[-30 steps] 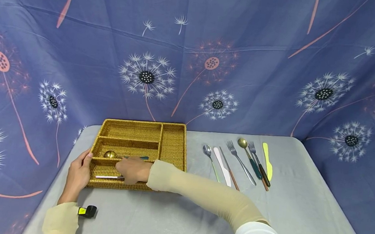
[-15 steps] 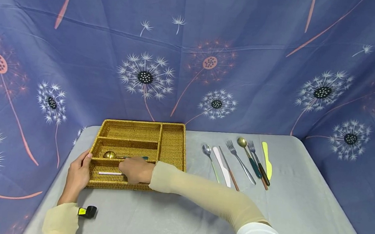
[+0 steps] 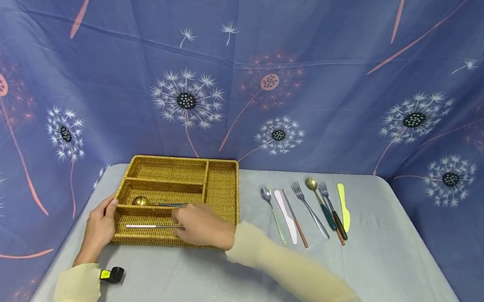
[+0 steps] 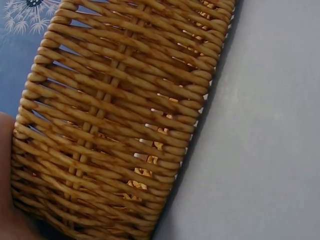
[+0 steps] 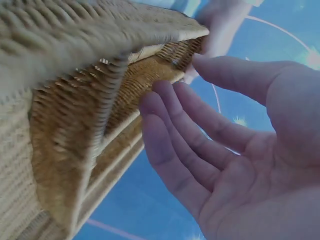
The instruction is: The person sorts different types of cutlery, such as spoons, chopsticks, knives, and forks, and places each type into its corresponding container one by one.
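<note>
Sorting step in hand, by my reading: cutlery goes into the tray (image 3: 221, 187). Right hand (image 3: 203, 224) hovers over the tray's near compartment, fingers relaxed and spread, holding nothing; a knife (image 3: 149, 226) lies flat in that compartment just left of it. Spoon (image 3: 151, 202) lies in the middle compartment. Left hand (image 3: 99, 227) grips the tray's left end, thumb on the rim.

Next move likely calls for a reach right to the row (image 3: 306, 209) of cutlery on the tabletop (image 3: 386, 278), well apart from the tray.

Head view alone shows the row and compartments. Right wrist view confirms the empty palm (image 5: 240, 170). Left wrist view shows only wicker wall (image 4: 125, 115) against bare tabletop.
</note>
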A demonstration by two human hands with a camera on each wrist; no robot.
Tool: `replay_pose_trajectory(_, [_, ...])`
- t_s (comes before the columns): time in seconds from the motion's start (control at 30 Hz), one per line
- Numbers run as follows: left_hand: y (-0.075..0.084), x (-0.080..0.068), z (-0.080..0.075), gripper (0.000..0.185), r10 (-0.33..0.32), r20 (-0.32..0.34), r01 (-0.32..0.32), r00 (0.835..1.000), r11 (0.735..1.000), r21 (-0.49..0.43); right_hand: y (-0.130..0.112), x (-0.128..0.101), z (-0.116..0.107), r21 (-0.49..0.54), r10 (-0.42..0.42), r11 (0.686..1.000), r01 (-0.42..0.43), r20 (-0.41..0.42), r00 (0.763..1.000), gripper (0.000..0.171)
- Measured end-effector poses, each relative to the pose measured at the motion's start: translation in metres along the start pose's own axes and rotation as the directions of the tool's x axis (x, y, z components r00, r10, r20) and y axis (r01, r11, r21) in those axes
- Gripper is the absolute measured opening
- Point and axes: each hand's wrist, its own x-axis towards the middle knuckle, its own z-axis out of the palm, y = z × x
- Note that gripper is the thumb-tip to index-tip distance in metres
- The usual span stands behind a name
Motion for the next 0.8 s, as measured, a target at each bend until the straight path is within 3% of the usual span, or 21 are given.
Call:
replay_pose_trajectory(0.1, [-0.001, 0.0, 0.0, 0.06, 0.0, -0.006, 0.0, 1.0, 1.0, -0.003, 0.008, -0.021, -0.001, 0.04, 0.025, 0.999, -0.022, -0.067, 0.997, 0.009])
replay_pose_trajectory(0.5, [-0.002, 0.003, -0.001, 0.061, -0.012, -0.001, 0.012, 1.0, 1.0, -0.004, 0.038, -0.094, 0.011, 0.25, 0.179, 0.962, -0.107, -0.285, 0.942, 0.011])
replay_pose_trajectory(0.8, [-0.004, 0.003, 0.001, 0.061, 0.001, 0.002, -0.001, 1.0, 1.0, -0.017, 0.054, -0.129, 0.014, 0.284, 0.262, 0.944, -0.17, -0.331, 0.906, 0.018])
